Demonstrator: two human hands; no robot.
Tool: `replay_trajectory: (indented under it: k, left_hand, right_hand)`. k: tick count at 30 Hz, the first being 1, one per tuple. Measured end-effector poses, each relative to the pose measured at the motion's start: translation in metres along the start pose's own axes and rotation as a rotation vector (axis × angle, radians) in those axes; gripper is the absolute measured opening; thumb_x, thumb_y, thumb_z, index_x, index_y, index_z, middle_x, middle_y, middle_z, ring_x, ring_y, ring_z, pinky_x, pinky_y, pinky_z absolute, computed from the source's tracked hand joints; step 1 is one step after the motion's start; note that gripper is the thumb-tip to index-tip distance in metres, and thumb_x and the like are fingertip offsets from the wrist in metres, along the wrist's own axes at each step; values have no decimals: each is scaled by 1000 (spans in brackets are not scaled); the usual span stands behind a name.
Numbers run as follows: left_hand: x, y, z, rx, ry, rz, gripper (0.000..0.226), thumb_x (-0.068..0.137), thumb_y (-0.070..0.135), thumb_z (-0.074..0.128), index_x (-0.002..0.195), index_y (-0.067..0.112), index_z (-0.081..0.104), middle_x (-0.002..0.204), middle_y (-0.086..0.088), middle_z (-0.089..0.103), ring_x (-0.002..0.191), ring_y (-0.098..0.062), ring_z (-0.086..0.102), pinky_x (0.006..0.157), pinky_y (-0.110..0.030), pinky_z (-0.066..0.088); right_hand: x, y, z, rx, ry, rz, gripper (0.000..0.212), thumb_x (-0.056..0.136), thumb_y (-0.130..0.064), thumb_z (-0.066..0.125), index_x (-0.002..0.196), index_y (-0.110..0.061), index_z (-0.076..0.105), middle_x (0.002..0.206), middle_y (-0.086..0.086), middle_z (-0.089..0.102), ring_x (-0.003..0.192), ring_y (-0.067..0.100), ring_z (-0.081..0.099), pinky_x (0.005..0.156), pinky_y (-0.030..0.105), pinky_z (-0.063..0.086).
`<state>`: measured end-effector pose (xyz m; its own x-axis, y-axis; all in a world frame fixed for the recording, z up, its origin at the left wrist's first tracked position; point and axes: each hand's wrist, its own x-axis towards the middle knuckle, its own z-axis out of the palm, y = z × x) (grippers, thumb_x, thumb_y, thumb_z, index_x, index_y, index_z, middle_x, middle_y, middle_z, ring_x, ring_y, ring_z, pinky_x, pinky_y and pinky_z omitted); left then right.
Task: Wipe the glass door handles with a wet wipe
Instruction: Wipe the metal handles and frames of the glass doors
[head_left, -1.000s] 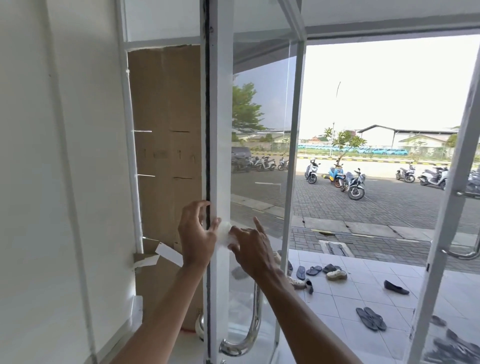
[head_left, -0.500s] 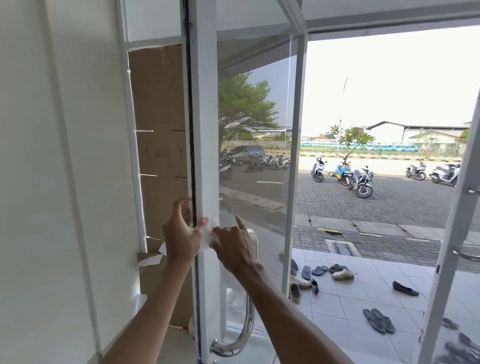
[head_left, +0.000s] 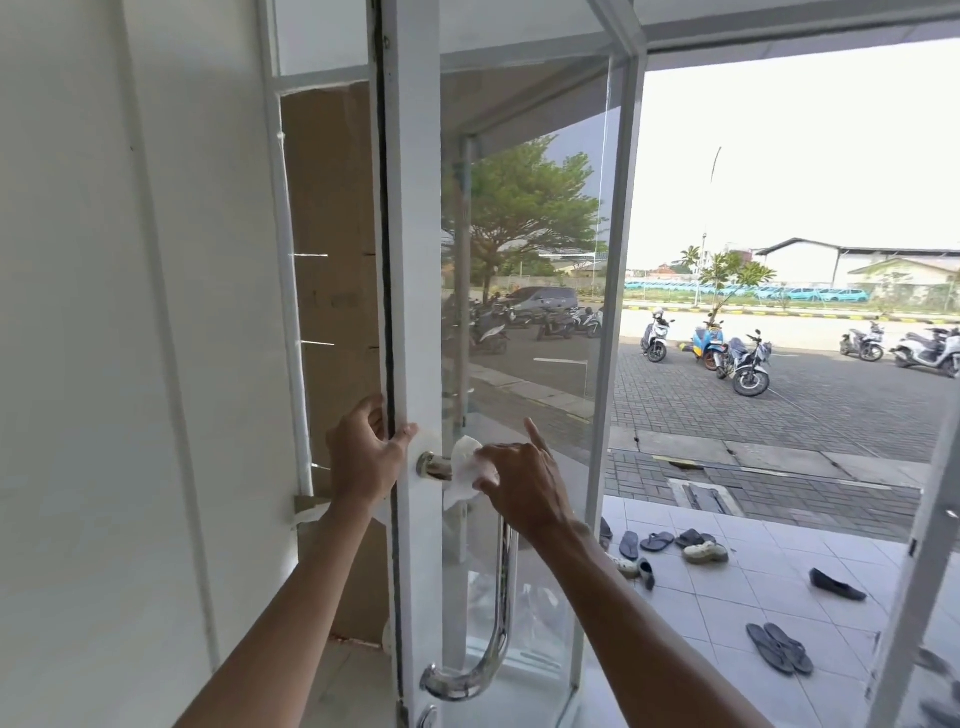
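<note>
The white door frame (head_left: 415, 260) stands ajar in front of the person, its glass (head_left: 524, 322) giving onto a paved yard. The left hand (head_left: 363, 457) grips the frame's edge: the thumb lies across the front face, and the fingers (head_left: 375, 410) curl round behind the dark seal, their tips hidden by the frame.

The right hand (head_left: 524, 483) pinches a crumpled wet wipe (head_left: 464, 467) and holds it against the top of the chrome handle (head_left: 503, 597), just beside the upper mount. Its forefinger sticks out straight above the rest. The wipe and this hand cover the handle's upper bend, so I cannot quite tell how far the cloth wraps round the bar. Below the wrist the handle runs down bare and curves back into the frame near the bottom.

To the left, past a plain wall (head_left: 130, 312), brown cardboard (head_left: 332, 208) fills the side pane. Sandals (head_left: 657, 541) and shoes lie scattered on the tiled floor (head_left: 727, 582) outside, and motorbikes (head_left: 748, 366) are parked well beyond. A second door (head_left: 930, 519) leans in at the far right.
</note>
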<state>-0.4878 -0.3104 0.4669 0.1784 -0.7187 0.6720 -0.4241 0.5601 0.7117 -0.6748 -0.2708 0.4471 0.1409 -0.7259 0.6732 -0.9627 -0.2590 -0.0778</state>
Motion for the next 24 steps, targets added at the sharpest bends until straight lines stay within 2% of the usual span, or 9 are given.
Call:
replay_trajectory:
  k: [2,4,7,10,13,18,21,24]
  left_hand:
    - [4,-1,-2,7,-19,-20,47,77,24,79,118,5,64,112,-7,70,99,-22,68,89,-33,55]
    - [6,-2,-2,19,-24,-24,47,78,25,79,118,5,64,113,-8,70,100,-22,68,89,-35,55]
    - [8,-3,-3,39,-15,-24,48,78,26,79,118,5,64,114,-8,69,98,-21,68,86,-30,55]
    - [14,-8,-6,71,-33,-29,51,78,31,79,120,7,64,117,-7,68,102,-23,67,88,-35,55]
    - [21,-16,-10,56,-40,-41,52,75,31,81,120,9,65,115,-5,69,100,-20,67,85,-26,51]
    - [29,-25,-12,54,-44,-30,47,75,31,81,115,11,67,112,-4,70,97,-19,69,81,-23,51]
    - [34,-29,-13,51,-44,-38,46,75,28,81,115,9,67,110,-5,71,96,-18,68,80,-20,50]
    - [35,-30,-10,60,-41,-50,47,77,27,80,118,8,65,112,-5,70,99,-19,68,82,-19,48]
  right_hand:
    - [6,-8,5,3,-13,-2,32,80,-32,72,109,-17,70,105,2,74,95,12,69,115,25,-14]
    - [14,-20,12,15,-8,-23,29,80,-33,73,104,-17,71,99,2,75,92,13,70,114,22,-15]
    - [25,-41,29,-7,1,-58,25,83,-34,70,100,-15,72,91,4,75,84,15,72,120,29,-1]
    - [31,-50,41,-43,38,-62,22,84,-35,69,94,-15,73,85,5,75,79,16,72,121,34,7]
    - [31,-43,43,9,33,-70,28,83,-37,70,101,-16,74,95,3,75,86,13,72,121,33,0]
    - [30,-21,36,67,-2,-57,33,80,-37,72,108,-20,72,103,-2,74,89,6,70,119,31,-9]
    - [30,-15,34,46,-8,-40,31,78,-34,74,105,-21,73,101,-1,75,87,10,71,118,30,-10]
    - [39,-22,35,-9,-28,-27,25,76,-32,73,98,-21,73,89,2,76,84,14,71,117,27,-13]
